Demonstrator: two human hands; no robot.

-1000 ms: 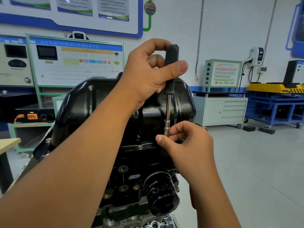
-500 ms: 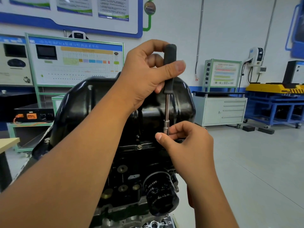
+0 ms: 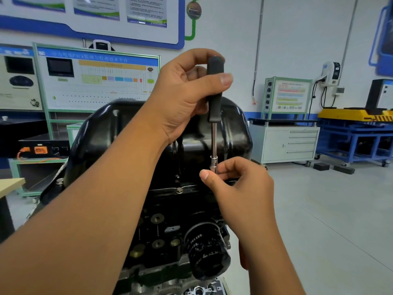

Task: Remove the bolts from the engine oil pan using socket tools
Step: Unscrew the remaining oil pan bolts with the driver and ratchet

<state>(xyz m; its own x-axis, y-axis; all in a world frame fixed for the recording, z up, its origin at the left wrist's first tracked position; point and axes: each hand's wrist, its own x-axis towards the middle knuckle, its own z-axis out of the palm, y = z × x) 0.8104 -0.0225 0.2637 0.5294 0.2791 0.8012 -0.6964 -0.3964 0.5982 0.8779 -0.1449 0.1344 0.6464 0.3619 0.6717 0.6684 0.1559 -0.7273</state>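
Note:
A glossy black oil pan tops the inverted engine in front of me. My left hand grips the black handle of a socket driver, which stands upright over the pan's front flange. Its steel shaft runs down to a socket. My right hand pinches the socket's lower end with thumb and fingers; the socket's tip and whatever is under it are hidden. One bolt sits in the flange just left of my right hand. Another bolt shows at the pan's left edge.
A black oil filter sticks out of the block below my right wrist. Behind stand a green-framed display board, a white drawer cabinet and a blue-and-yellow platform. Grey floor spreads to the right.
Both hands keep their hold on the driver and socket. The view has shifted slightly; the tool stays upright in the same spot.

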